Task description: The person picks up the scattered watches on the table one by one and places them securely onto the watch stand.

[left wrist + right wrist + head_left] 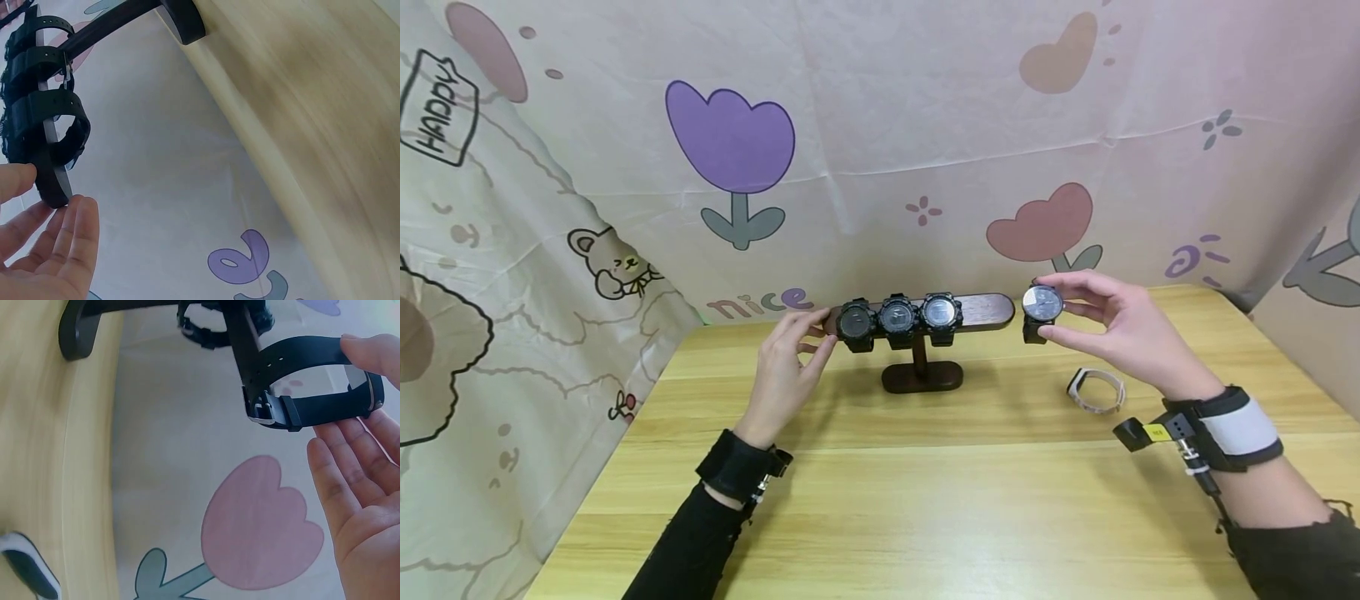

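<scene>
A dark wooden watch stand [988,311] with a T-shaped bar stands at the table's far side. Three black watches [897,316] are strapped around its bar, towards the left half. My left hand [786,367] holds the bar's left end; the left wrist view shows the thumb and fingers about the bar tip [53,190]. Just off the bar's right end, my right hand [1123,329] pinches another black watch [1042,303] by its case. In the right wrist view that watch's strap [325,412] is buckled into a loop, its buckle side close to the bar.
A pale wristband [1096,392] with a dark face lies on the wooden table [940,500], below my right hand. The stand's oval foot [922,377] rests near the back edge. Behind hangs a printed cloth [880,167] with flowers and hearts.
</scene>
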Demonstrator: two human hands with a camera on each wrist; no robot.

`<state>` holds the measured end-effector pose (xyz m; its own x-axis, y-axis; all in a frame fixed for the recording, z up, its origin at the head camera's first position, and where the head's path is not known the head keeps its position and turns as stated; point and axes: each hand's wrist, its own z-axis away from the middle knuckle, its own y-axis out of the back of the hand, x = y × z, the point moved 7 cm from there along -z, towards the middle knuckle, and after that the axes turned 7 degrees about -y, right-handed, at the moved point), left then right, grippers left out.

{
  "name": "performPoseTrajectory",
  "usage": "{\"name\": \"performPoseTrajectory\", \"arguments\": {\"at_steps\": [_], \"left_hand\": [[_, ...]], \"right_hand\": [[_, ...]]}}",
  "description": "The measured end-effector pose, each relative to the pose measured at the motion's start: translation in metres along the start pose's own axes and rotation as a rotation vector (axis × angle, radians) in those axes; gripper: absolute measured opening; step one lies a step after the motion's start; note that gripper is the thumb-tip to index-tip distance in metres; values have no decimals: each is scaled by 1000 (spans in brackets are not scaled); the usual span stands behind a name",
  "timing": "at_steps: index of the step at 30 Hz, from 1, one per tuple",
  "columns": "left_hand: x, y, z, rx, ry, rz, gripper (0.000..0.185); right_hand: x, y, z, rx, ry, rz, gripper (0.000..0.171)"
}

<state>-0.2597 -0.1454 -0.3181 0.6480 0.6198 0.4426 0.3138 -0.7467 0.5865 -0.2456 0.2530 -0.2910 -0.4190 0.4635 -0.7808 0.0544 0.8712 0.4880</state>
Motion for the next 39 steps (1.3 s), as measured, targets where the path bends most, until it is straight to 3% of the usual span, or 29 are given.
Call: {"name": "performPoseTrajectory", "arguments": {"at_steps": [15, 39], "left_hand": [[0, -2, 0, 5, 1, 18, 39], [0, -2, 1, 14, -4, 28, 38]], "right_hand": [[24, -8, -22, -74, -76, -36, 56], [27, -32, -38, -190, -95, -79, 53]]}}
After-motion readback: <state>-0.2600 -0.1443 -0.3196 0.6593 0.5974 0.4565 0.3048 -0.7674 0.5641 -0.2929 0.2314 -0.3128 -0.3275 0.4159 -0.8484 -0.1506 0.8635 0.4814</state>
